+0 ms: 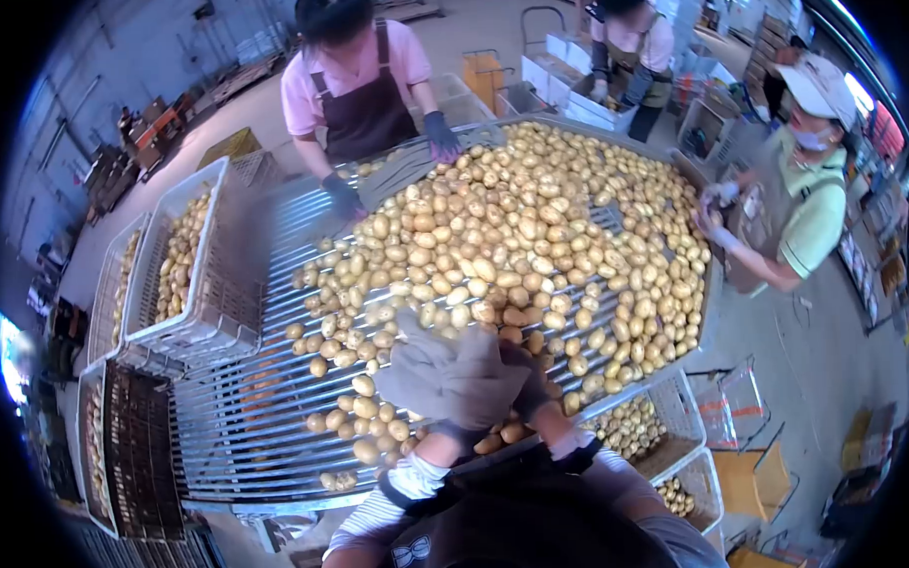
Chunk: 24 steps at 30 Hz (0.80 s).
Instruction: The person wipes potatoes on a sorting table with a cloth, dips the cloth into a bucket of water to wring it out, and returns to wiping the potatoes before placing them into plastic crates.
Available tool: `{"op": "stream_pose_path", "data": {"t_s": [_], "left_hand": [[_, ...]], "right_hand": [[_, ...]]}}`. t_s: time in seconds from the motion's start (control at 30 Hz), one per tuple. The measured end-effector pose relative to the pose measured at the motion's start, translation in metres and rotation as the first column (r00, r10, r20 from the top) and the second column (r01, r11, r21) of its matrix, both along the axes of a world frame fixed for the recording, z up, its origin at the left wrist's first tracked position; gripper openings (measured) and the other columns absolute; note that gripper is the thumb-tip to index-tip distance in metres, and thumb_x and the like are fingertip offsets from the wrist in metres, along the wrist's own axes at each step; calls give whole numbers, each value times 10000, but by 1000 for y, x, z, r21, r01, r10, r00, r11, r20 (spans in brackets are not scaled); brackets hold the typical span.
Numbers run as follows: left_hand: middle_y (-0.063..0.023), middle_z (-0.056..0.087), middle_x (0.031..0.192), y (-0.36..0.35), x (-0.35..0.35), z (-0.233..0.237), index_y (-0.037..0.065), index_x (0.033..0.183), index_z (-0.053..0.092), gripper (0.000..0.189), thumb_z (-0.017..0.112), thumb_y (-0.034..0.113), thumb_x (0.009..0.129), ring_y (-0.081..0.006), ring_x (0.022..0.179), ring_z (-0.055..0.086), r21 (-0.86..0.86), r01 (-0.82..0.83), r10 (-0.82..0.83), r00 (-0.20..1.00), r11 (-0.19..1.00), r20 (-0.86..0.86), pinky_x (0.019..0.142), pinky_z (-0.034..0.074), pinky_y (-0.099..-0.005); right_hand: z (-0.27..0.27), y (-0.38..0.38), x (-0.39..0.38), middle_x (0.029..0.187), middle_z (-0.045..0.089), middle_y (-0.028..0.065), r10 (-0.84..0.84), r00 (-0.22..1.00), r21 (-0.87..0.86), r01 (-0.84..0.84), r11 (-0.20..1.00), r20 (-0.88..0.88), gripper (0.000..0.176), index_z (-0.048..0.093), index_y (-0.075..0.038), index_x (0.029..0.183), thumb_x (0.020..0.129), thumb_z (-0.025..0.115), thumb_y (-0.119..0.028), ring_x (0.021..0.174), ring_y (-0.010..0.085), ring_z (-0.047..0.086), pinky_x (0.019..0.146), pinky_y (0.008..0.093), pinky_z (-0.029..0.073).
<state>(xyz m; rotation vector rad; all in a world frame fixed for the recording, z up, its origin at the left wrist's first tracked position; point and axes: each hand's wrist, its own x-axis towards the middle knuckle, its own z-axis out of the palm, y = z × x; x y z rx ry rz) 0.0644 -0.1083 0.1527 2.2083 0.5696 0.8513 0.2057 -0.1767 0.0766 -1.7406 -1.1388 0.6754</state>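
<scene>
A folded grey cloth (pixel 448 376) is bunched between my hands, low over the potatoes (pixel 532 211) on the slatted metal table (pixel 224 417). My left hand (pixel 464 434), in a dark glove, is mostly covered by the cloth and seems closed on it. At the cloth's right edge, my right hand (pixel 526 380), also in a dark glove, grips it with bent fingers. Several darker brown potatoes (pixel 511 315) lie just beyond the cloth. A few more potatoes (pixel 364 427) rest on the bars left of my hands.
White crates of potatoes (pixel 181 324) stand along the left side; a dark crate (pixel 145 450) is nearer. More crates (pixel 680 431) sit at lower right. Across the table, a person (pixel 368 97) presses a grey cloth (pixel 411 170) on the potatoes. Another person (pixel 797 202) works at right.
</scene>
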Motion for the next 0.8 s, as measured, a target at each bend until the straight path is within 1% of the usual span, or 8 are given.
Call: {"op": "stream_pose_path", "data": {"t_s": [0.13, 0.23, 0.27, 0.33, 0.43, 0.5, 0.6, 0.8], "left_hand": [[-216, 636, 1361, -2, -92, -43, 89, 1406, 596, 397, 621, 204, 1027, -369, 1174, 661, -75, 227, -239, 893, 971, -381, 994, 537, -396], [-211, 621, 1399, -1, -119, -39, 56, 1452, 546, 475, 639, 189, 1006, -400, 1227, 631, -292, -99, -20, 926, 951, -378, 1045, 507, -438], [-207, 614, 1414, -1, -120, -36, 44, 1475, 523, 520, 652, 192, 994, -414, 1256, 613, -288, -221, 107, 925, 932, -363, 1073, 489, -460], [-199, 569, 1467, 12, -112, -46, 65, 1522, 486, 686, 741, 290, 926, -444, 1342, 530, 112, -299, 319, 907, 948, -276, 1142, 422, -517], [-195, 524, 1472, 21, -84, -81, 104, 1541, 470, 753, 767, 369, 901, -456, 1389, 437, 225, -240, 317, 846, 944, -428, 1186, 336, -568], [-185, 534, 1443, 19, -68, -92, 133, 1512, 509, 704, 765, 359, 897, -441, 1384, 432, 192, -226, 291, 845, 955, -450, 1185, 323, -571], [-90, 646, 1325, 27, -47, -90, 142, 1230, 725, 355, 720, 279, 902, -350, 1311, 531, 213, -230, 300, 864, 949, -403, 1139, 391, -525], [-60, 684, 1315, 38, -37, -81, 150, 1216, 743, 318, 697, 243, 916, -339, 1243, 606, 80, -183, 199, 929, 980, -312, 1108, 460, -492]], "right_hand": [[32, -18, 59, 1185, 736, 125, -295, 952, 338, 251, 907, 85, 326, 673, -43, 1275, 1010, 640, -230, 1108, 252, 707, 954, 371, 560], [44, -49, 87, 1220, 718, 140, -323, 929, 355, 245, 902, 178, 305, 669, -16, 1294, 1002, 613, -83, 1127, 243, 699, 951, 357, 559], [38, -56, 95, 1224, 714, 141, -348, 937, 389, 307, 869, 37, 318, 665, 1, 1297, 989, 629, -67, 1121, 242, 696, 951, 358, 558], [38, -61, 106, 1228, 693, 118, -410, 905, 403, 419, 814, -113, 348, 655, 34, 1291, 960, 674, -68, 1096, 224, 676, 958, 354, 549], [47, -69, 127, 1211, 676, 91, -445, 885, 415, 460, 785, -138, 357, 657, 29, 1279, 939, 701, -72, 1079, 191, 657, 956, 329, 533], [57, -68, 139, 1205, 662, 82, -480, 851, 417, 523, 743, -213, 372, 646, 23, 1281, 930, 704, -87, 1068, 171, 637, 952, 304, 515], [76, -73, 170, 1188, 659, 78, -577, 802, 535, 559, 634, -155, 401, 607, 17, 1334, 972, 647, -153, 1052, 156, 628, 954, 299, 506], [72, -86, 229, 1204, 653, 66, -533, 779, 458, 626, 631, -329, 351, 619, 3, 1326, 1015, 582, -154, 1104, 172, 629, 1002, 338, 509]]}}
